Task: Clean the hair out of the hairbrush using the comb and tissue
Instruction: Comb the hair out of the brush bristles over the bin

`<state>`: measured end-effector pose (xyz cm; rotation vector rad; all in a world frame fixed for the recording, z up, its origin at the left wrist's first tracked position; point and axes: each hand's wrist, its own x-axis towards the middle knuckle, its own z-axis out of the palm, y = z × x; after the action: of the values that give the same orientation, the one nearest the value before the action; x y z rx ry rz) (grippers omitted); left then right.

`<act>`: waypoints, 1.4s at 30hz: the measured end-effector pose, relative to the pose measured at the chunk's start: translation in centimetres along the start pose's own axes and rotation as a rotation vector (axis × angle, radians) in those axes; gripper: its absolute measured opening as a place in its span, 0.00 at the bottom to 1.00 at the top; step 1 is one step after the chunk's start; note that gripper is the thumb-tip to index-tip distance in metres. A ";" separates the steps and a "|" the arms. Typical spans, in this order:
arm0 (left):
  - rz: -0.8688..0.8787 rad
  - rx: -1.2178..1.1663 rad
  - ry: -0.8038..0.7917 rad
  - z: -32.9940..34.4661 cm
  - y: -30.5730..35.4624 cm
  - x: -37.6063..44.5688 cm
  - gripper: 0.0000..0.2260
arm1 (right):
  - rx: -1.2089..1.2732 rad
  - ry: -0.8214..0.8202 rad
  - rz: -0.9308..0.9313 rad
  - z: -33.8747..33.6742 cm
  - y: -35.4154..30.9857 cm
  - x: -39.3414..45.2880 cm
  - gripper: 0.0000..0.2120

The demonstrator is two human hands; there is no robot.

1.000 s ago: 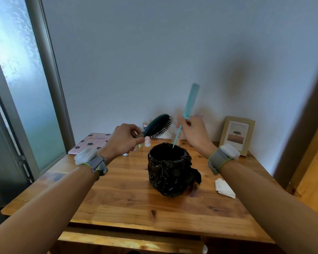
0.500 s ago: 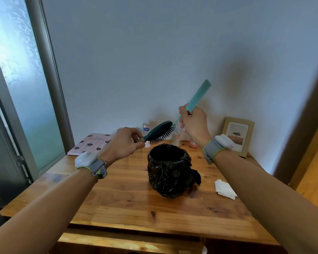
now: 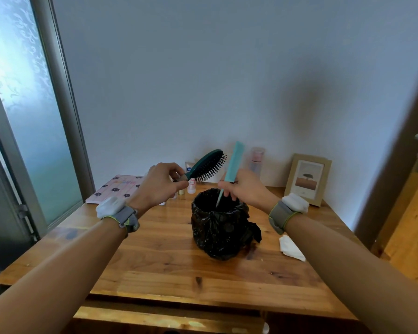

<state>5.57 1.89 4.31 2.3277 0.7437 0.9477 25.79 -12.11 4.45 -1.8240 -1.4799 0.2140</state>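
Note:
My left hand (image 3: pixel 160 182) grips the handle of a dark green hairbrush (image 3: pixel 206 166), held tilted above the table with its black bristles facing right and down. My right hand (image 3: pixel 247 189) holds a teal tail comb (image 3: pixel 232 165) almost upright, its thin pointed tail dipping into the mouth of a small bin lined with a black bag (image 3: pixel 219 225). Brush and comb are a little apart. A crumpled white tissue (image 3: pixel 291 248) lies on the table to the right of the bin, partly hidden by my right forearm.
The wooden table (image 3: pixel 167 266) stands against a white wall. At its back are small bottles (image 3: pixel 191 188), a tube, a pink-capped bottle (image 3: pixel 257 160) and a framed picture (image 3: pixel 308 179). A pink patterned pad (image 3: pixel 117 188) lies back left. A glass door is left, a wooden door right.
The comb's tail was at the brush bristles half a second ago; now my right hand has dropped and turned the comb upright, its tail in the bin. The brush has tilted up slightly.

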 end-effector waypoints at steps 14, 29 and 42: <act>0.010 0.060 0.015 0.0 0.5 0.5 0.07 | 0.496 0.535 -0.100 -3.4 -1.0 -0.4 0.17; 0.039 0.027 -0.015 -1.0 0.7 -0.3 0.08 | 0.563 0.541 -0.036 -1.6 -1.7 -0.3 0.06; 0.033 0.008 0.011 -1.3 0.7 -0.5 0.08 | 0.621 0.517 0.151 -2.2 1.7 -0.5 0.13</act>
<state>4.48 1.37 5.38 2.3504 0.7166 0.9742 28.21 -13.63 4.70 -1.3424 -0.7956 0.2234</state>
